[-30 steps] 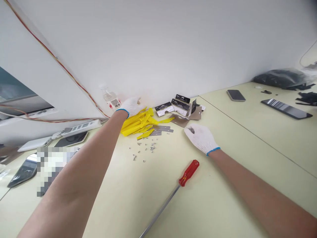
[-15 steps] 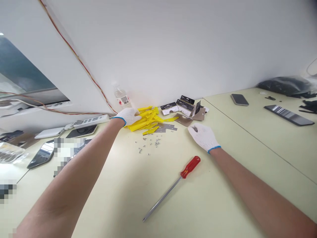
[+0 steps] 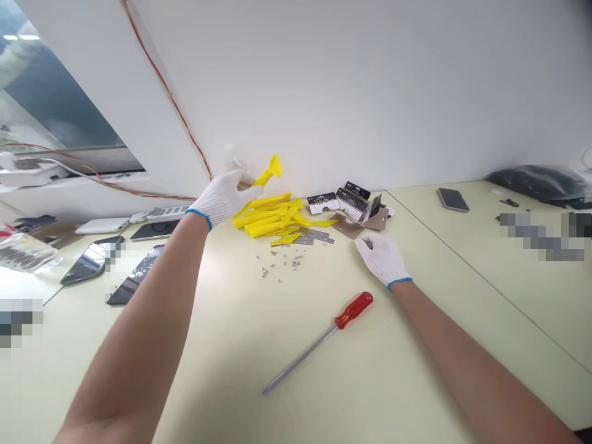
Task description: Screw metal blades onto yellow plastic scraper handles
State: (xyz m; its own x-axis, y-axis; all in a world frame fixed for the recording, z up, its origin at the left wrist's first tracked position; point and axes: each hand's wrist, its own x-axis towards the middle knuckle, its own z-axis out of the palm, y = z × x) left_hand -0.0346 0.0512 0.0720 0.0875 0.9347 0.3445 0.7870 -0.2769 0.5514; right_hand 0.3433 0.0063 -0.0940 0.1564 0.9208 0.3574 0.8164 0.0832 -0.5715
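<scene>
My left hand [image 3: 227, 196], in a white knit glove with a blue cuff, is closed around a yellow plastic handle [image 3: 271, 171] with a flared end, raised above the pile. Under it lies a heap of similar yellow plastic parts [image 3: 266, 225]. Grey metal blades [image 3: 319, 235] poke out at the heap's right, and several small screws [image 3: 295, 264] are scattered in front. My right hand [image 3: 382, 258], gloved alike, rests on the table beside a brown card [image 3: 348, 227]; its fingers are curled, and whatever they may hold is hidden. Nearer me lies a red-handled screwdriver [image 3: 354, 310].
Black-and-white packaging cards [image 3: 354, 202] lean together by the wall [image 3: 351, 92]. Behind my left hand stands a clear bottle [image 3: 235, 161], mostly covered. Phones [image 3: 92, 259] and a power strip [image 3: 169, 213] line the left; another phone [image 3: 453, 199] and a dark bag [image 3: 531, 182] are at right.
My left hand has lifted up from the heap with a yellow handle in it. My right hand stays resting in the same spot. The view has shifted slightly.
</scene>
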